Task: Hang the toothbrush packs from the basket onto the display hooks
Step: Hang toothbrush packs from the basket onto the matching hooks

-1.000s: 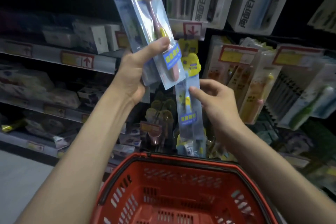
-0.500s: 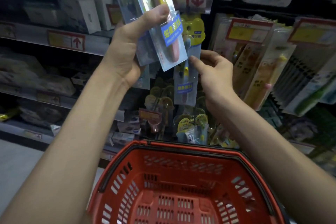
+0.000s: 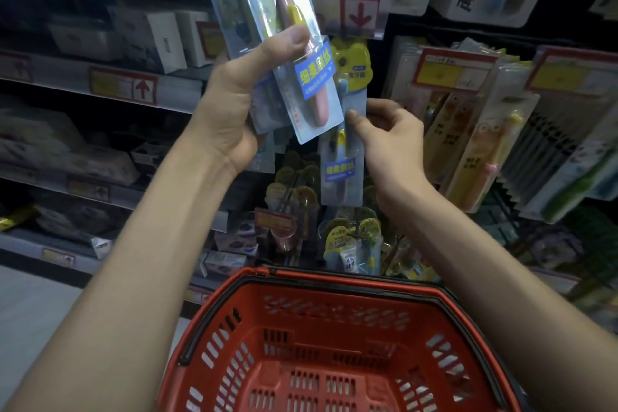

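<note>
White boxes [image 3: 157, 40] sit on the left shelf [image 3: 60, 74] above a red-framed price tag [image 3: 123, 89] with an up arrow, pale floor [image 3: 26, 311] lying lower left

glossy clear plastic toothbrush packs [image 3: 301, 53]; matt red perforated plastic basket [image 3: 337, 344].

Two hands, left hand [image 3: 230, 114] and right hand [image 3: 391, 137]; one red basket [image 3: 334, 281]; at least two toothbrush packs [image 3: 311, 90] in the left, one yellow-topped pack [image 3: 341, 170] in the right; one up-arrow tag [image 3: 142, 89], one down-arrow tag [image 3: 359, 13].
</note>
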Demonstrator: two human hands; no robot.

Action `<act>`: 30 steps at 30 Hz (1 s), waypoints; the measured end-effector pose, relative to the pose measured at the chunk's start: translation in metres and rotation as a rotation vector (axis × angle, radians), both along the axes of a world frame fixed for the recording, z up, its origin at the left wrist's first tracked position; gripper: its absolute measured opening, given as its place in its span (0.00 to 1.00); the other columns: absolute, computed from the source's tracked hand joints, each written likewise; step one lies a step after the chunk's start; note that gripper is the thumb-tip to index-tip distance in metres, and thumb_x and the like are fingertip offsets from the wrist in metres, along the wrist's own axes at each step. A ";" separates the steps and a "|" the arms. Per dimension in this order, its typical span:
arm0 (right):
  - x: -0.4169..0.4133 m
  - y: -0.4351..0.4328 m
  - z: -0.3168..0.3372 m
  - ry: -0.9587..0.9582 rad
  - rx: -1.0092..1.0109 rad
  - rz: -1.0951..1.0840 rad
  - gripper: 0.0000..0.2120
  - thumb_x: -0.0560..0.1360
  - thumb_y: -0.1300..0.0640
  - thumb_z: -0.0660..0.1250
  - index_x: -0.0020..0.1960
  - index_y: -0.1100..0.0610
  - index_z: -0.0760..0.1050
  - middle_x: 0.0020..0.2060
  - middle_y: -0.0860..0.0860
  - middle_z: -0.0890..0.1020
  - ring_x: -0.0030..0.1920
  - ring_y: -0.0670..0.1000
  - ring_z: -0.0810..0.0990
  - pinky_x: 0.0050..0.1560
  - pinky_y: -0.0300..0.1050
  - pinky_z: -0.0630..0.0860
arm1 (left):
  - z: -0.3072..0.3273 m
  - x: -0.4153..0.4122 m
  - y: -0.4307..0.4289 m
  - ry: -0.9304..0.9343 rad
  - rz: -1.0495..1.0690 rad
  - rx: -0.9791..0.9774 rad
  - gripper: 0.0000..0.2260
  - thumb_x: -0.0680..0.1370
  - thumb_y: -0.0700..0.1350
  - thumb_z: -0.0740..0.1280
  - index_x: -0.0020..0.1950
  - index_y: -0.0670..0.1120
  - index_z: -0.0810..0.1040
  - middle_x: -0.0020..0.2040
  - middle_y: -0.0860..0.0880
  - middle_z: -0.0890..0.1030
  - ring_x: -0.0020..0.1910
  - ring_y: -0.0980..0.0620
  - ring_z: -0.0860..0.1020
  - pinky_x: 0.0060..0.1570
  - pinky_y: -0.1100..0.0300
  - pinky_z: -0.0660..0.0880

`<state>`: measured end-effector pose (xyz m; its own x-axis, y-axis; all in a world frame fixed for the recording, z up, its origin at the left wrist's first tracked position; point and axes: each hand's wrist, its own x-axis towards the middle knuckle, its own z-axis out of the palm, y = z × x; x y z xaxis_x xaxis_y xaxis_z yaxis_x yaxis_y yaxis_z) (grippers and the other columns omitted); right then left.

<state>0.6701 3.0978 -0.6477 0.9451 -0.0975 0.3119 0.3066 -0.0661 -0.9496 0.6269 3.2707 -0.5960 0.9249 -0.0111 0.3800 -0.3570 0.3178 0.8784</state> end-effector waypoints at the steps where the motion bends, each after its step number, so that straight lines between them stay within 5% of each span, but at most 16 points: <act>1: 0.001 0.000 -0.001 0.011 -0.002 0.001 0.03 0.80 0.60 0.71 0.53 0.54 0.81 0.44 0.50 0.87 0.43 0.45 0.85 0.47 0.43 0.83 | 0.000 -0.001 0.000 0.003 0.009 -0.005 0.09 0.75 0.49 0.73 0.48 0.45 0.82 0.42 0.38 0.82 0.40 0.40 0.83 0.49 0.51 0.81; 7: 0.021 0.007 -0.002 0.054 0.004 -0.044 0.07 0.80 0.59 0.70 0.58 0.57 0.81 0.44 0.49 0.86 0.42 0.46 0.84 0.43 0.39 0.80 | -0.001 -0.001 -0.002 0.000 0.007 -0.022 0.05 0.78 0.46 0.71 0.48 0.45 0.82 0.41 0.42 0.84 0.46 0.40 0.84 0.50 0.51 0.82; 10: 0.035 0.019 -0.005 0.079 -0.010 -0.088 0.08 0.81 0.58 0.69 0.59 0.58 0.80 0.47 0.53 0.86 0.44 0.51 0.84 0.44 0.46 0.80 | -0.001 0.000 -0.002 0.002 0.010 -0.031 0.09 0.76 0.48 0.73 0.50 0.44 0.81 0.43 0.39 0.82 0.55 0.36 0.81 0.51 0.51 0.82; 21: 0.068 0.037 -0.001 0.260 0.045 -0.134 0.10 0.79 0.57 0.71 0.59 0.56 0.79 0.49 0.54 0.86 0.48 0.57 0.84 0.56 0.60 0.83 | -0.001 0.001 -0.008 0.008 0.011 -0.018 0.19 0.72 0.50 0.76 0.57 0.41 0.78 0.48 0.37 0.79 0.45 0.40 0.82 0.48 0.49 0.80; 27: 0.047 0.033 -0.012 0.186 -0.037 -0.065 0.20 0.73 0.59 0.73 0.61 0.47 0.73 0.48 0.44 0.83 0.48 0.50 0.84 0.53 0.53 0.83 | -0.002 -0.002 -0.010 0.006 0.038 -0.087 0.16 0.70 0.48 0.76 0.55 0.45 0.81 0.49 0.41 0.82 0.49 0.43 0.83 0.47 0.50 0.82; 30: 0.033 0.030 -0.019 0.160 -0.098 -0.033 0.32 0.70 0.58 0.73 0.70 0.43 0.69 0.59 0.50 0.81 0.56 0.54 0.84 0.55 0.57 0.84 | -0.002 -0.005 -0.011 0.010 0.063 -0.095 0.15 0.70 0.48 0.76 0.54 0.45 0.82 0.50 0.41 0.83 0.49 0.43 0.84 0.45 0.50 0.82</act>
